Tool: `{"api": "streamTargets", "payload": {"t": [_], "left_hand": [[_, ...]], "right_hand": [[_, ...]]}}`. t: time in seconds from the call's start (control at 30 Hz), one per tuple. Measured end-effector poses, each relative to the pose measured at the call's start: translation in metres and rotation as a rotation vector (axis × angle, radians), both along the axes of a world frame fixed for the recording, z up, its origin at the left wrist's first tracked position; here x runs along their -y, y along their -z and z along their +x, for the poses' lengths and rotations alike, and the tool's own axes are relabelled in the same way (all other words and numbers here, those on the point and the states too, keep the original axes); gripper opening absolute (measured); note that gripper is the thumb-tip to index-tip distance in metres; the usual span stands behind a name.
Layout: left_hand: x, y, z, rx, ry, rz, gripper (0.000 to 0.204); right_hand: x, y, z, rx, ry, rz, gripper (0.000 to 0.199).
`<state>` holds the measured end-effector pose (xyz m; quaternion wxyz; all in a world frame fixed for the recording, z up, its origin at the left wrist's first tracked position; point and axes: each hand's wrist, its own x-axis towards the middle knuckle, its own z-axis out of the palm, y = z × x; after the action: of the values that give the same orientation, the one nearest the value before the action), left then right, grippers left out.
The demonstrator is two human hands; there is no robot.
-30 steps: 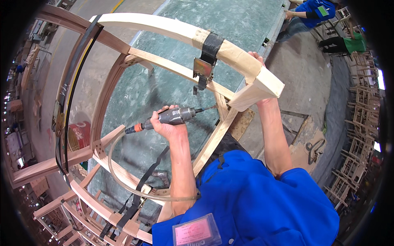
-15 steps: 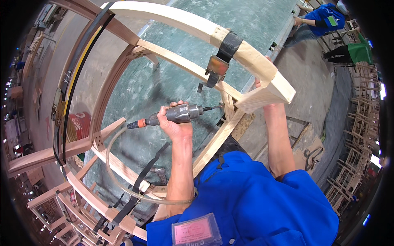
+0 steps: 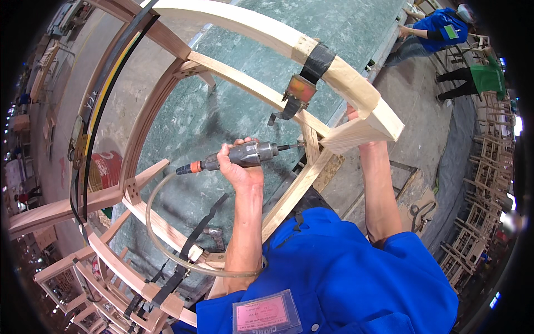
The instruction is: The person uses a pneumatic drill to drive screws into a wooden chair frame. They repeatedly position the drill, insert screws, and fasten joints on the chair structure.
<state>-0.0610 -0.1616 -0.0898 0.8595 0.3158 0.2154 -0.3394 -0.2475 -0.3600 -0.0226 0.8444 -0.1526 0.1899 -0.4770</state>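
Note:
My left hand (image 3: 243,171) is closed round a grey pneumatic screwdriver (image 3: 257,152) with an orange ring and a clear air hose (image 3: 149,220) at its rear. Its bit points right, reaching the corner brace (image 3: 310,143) inside a pale wooden chair frame (image 3: 367,131). Whether the bit is seated in a screw is too small to tell. My right hand (image 3: 371,147) grips the frame's right corner from behind; the wood hides much of it, with some fingers showing at the inner edge. A black strap with a metal buckle (image 3: 300,89) is wrapped round the curved rail.
Below the frame lies a worn green tabletop (image 3: 245,119). A black and yellow strap (image 3: 103,106) spans the frame's left side. A red bucket (image 3: 105,170) stands at left, scissors (image 3: 423,210) at right. Two people (image 3: 442,29) work at the far right, near stacked wooden frames (image 3: 486,150).
The frame and screwdriver sit slightly farther right in the picture. A fingertip of my right hand that showed above the rail is now hidden. Both grips stay the same.

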Motion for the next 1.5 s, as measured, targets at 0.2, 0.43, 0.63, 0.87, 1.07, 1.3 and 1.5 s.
{"api": "streamTargets", "payload": {"t": [0.2,0.43,0.63,0.87,1.07,1.3,1.5], "left_hand": [[-0.001,0.001,0.001,0.012,0.003,0.006,0.019],[0.001,0.0,0.001,-0.031,0.008,0.006,0.019],[0.0,0.002,0.001,-0.027,0.001,-0.004,0.019],[0.0,-0.001,0.001,-0.042,0.007,-0.002,0.022],[0.0,-0.005,-0.001,-0.043,0.002,0.006,0.022],[0.0,-0.012,0.002,0.051,0.019,-0.068,0.021],[-0.028,-0.055,0.009,0.515,0.08,-0.021,0.025]], "right_hand": [[0.003,0.001,-0.002,-0.016,-0.001,0.108,0.018],[0.003,0.005,-0.004,0.069,-0.08,-0.068,0.017],[-0.008,-0.012,0.011,-0.016,0.041,-0.074,0.017],[-0.007,-0.011,0.006,-0.111,0.089,-0.002,0.023],[-0.003,-0.011,0.005,-0.059,0.047,0.027,0.025],[0.006,-0.008,0.005,-0.119,0.028,0.039,0.027],[0.007,-0.09,-0.038,-0.394,0.482,-0.577,0.032]]}}
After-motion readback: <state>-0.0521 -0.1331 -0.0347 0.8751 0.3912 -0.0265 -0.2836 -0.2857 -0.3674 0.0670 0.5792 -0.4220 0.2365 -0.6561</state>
